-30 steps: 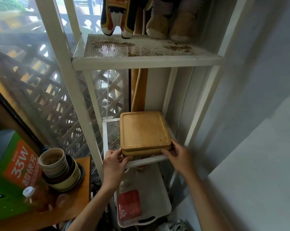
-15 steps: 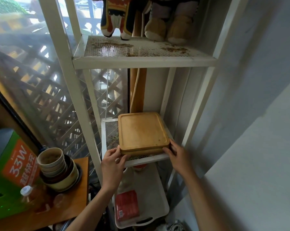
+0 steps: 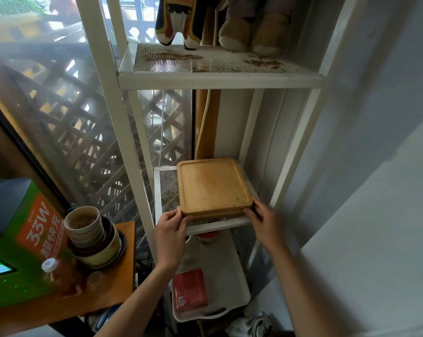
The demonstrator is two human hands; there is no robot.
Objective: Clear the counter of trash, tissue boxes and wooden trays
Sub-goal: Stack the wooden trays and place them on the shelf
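A stack of square wooden trays (image 3: 213,186) lies flat on the middle mesh shelf (image 3: 168,190) of a white metal rack. My left hand (image 3: 170,229) grips the stack's front left corner, thumb on top. My right hand (image 3: 262,220) holds the front right corner from the side. Both forearms reach up from the bottom of the view.
A white plastic tray (image 3: 227,276) with a red packet (image 3: 189,290) sits on the rack's lower level. Left, a wooden counter (image 3: 103,290) carries stacked bowls (image 3: 88,237), a bottle (image 3: 57,276) and a green machine (image 3: 15,242). Plush toys (image 3: 249,25) stand on the upper shelf. A grey wall closes the right.
The tray stack has shifted slightly deeper onto the shelf, and both hands have stayed on its front corners. The camera has drifted a little.
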